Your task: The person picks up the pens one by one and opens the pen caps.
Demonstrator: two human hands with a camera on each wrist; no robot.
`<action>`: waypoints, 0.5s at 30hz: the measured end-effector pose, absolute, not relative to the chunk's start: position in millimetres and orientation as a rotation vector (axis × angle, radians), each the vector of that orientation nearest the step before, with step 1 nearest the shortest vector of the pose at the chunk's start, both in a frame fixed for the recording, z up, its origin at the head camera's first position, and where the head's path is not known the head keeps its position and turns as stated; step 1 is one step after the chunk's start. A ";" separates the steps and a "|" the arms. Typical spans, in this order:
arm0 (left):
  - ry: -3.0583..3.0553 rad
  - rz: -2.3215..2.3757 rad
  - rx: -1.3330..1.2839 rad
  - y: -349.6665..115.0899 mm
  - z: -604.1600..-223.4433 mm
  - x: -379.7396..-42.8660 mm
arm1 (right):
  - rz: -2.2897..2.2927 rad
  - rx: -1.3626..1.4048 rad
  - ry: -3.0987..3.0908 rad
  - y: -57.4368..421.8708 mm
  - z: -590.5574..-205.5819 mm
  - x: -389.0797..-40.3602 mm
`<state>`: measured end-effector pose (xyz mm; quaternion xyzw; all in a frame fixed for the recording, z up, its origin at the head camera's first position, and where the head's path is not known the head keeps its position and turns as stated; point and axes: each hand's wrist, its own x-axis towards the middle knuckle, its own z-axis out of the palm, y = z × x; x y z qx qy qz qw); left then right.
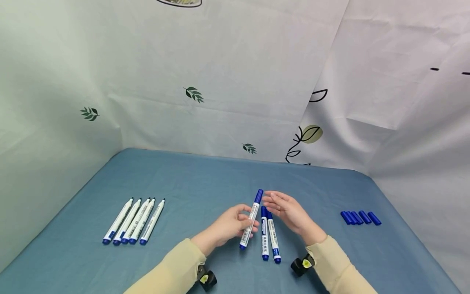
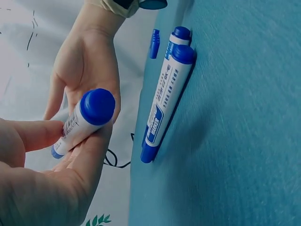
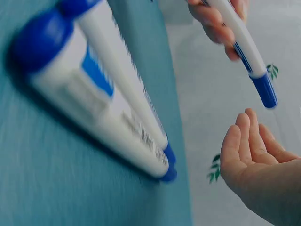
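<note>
My left hand [image 1: 235, 223] pinches a white whiteboard marker [image 1: 251, 219] with its blue cap on, tilted with the cap pointing up and away. Close beside that cap is my right hand [image 1: 290, 209], its fingers fairly straight and holding nothing; the right wrist view shows a gap between the fingertips and the cap. Below the hands, two more capped markers lie side by side on the table, a left one [image 1: 264, 234] and a right one [image 1: 273, 241]. In the left wrist view the held marker [image 2: 84, 120] shows its blue end toward the camera.
At the left on the blue tablecloth [image 1: 205, 179] lies a row of several uncapped markers [image 1: 134, 222], tips pointing away. Several loose blue caps [image 1: 361, 218] lie in a row at the right. A white patterned curtain [image 1: 235, 81] stands behind the table.
</note>
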<state>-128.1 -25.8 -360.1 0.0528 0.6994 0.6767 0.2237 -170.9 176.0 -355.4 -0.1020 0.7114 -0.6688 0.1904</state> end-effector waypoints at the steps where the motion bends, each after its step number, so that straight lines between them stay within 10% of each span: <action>1: 1.918 1.873 0.144 -25.7 -359.8 -127.9 | -1.897 -0.292 1.965 173.9 -356.1 -170.4; 15: 1.837 1.859 0.165 -25.1 -357.1 -124.3 | -2.034 -0.344 1.763 157.0 -364.0 -168.2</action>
